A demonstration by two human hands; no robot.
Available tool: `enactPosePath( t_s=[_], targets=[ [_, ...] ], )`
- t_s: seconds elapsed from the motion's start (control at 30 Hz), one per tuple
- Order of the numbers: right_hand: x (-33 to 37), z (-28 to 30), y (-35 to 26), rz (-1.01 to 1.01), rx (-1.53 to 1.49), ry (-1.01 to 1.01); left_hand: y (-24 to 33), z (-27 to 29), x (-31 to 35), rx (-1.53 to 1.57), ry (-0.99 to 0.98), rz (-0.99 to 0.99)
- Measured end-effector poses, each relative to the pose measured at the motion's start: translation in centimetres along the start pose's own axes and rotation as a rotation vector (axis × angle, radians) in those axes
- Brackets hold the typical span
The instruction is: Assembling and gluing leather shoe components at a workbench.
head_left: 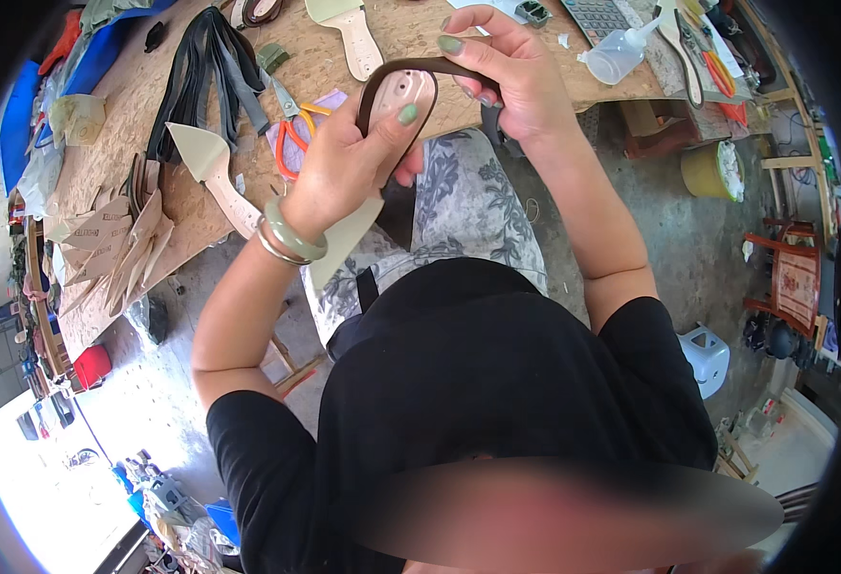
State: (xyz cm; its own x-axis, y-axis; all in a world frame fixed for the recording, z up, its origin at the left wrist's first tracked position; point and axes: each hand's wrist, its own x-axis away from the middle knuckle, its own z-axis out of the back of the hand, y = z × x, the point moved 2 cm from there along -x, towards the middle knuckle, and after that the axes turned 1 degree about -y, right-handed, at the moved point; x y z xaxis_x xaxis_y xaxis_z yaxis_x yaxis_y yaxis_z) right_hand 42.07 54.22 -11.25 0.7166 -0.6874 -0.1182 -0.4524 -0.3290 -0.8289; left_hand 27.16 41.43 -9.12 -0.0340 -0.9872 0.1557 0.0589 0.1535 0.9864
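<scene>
My left hand (349, 167) is wrapped round a beige shoe insole (403, 88), thumb across its upper face. The insole's rounded heel end points away from me, and its wider pale end shows below the hand, over my lap. Along the heel edge runs a dark brown strip (397, 65). Its far end is pinched in my right hand (521, 81), which is raised to the right of the insole. Other pale insoles lie on the wooden table: one (220, 182) left of my left hand, another (356, 43) beyond it. Orange-handled scissors (291, 139) rest beside my left wrist.
Dark strips (210, 77) and a stack of beige pieces (119, 239) lie on the table's left. A clear squeeze bottle (619, 55), a calculator (597, 17) and more tools sit at the right. A yellow bin (712, 172) and a pale stool (706, 359) stand on the floor.
</scene>
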Motion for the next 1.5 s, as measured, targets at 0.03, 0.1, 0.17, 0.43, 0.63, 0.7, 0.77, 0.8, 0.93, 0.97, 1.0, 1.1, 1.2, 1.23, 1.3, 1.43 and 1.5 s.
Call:
enactPosePath(
  t_s=[0.03,0.1,0.17,0.43,0.63,0.7,0.77,0.8,0.93,0.97,1.0,1.1,1.2,1.23,1.3,1.43,1.5],
  targets=[
    [0.1,-0.3,0.6,0.025,-0.026,0.014,-0.3,-0.4,-0.1,0.066,0.034,-0.025],
    [0.1,-0.8,1.4,0.084,-0.011,0.044,-0.8,-1.0,-0.3,0.181,0.102,-0.088],
    [0.1,-1.6,2.1,0.150,0.066,0.080,-1.2,-1.3,-0.4,0.289,0.166,-0.093],
    [0.8,-3.6,2.3,0.247,0.404,0.190,-1.0,-0.3,-1.1,0.367,0.358,-0.417],
    [1.6,-4.2,3.9,0.342,0.755,0.182,-1.7,0.0,-1.4,0.350,0.470,-0.564],
    [2.0,-4.4,4.3,0.453,0.844,0.166,-1.9,-0.2,-1.4,0.405,0.481,-0.595],
    [2.0,-4.6,4.6,0.585,0.920,0.177,-1.9,-0.3,-1.4,0.414,0.505,-0.590],
    [1.8,-4.9,4.8,0.670,0.946,0.190,-1.9,-0.4,-1.4,0.414,0.514,-0.596],
    [1.8,-5.5,4.8,0.833,0.966,0.203,-1.7,-0.8,-1.3,0.412,0.521,-0.616],
    [1.8,-5.4,4.8,0.757,0.937,0.193,-1.8,-0.9,-1.3,0.439,0.521,-0.606],
    [1.8,-5.3,4.8,0.683,0.908,0.185,-1.8,-1.0,-1.3,0.466,0.508,-0.613],
    [1.8,-4.8,4.6,0.453,0.906,0.109,-1.9,-1.1,-1.3,0.419,0.467,-0.600],
    [1.5,-4.4,4.6,0.333,0.839,0.040,-2.4,-0.9,-1.1,0.413,0.456,-0.467],
    [1.4,-4.3,4.7,0.315,0.795,0.020,-2.4,-0.6,-1.0,0.428,0.463,-0.478],
    [1.4,-3.8,4.8,0.233,0.644,0.017,-2.5,-0.1,-0.9,0.453,0.498,-0.471],
    [2.7,-3.1,4.6,0.268,0.656,-0.006,-2.5,0.6,0.0,0.559,0.579,-0.478],
    [3.4,-3.2,4.6,0.403,0.841,-0.008,-2.4,0.5,0.4,0.552,0.580,-0.498]
  ],
)
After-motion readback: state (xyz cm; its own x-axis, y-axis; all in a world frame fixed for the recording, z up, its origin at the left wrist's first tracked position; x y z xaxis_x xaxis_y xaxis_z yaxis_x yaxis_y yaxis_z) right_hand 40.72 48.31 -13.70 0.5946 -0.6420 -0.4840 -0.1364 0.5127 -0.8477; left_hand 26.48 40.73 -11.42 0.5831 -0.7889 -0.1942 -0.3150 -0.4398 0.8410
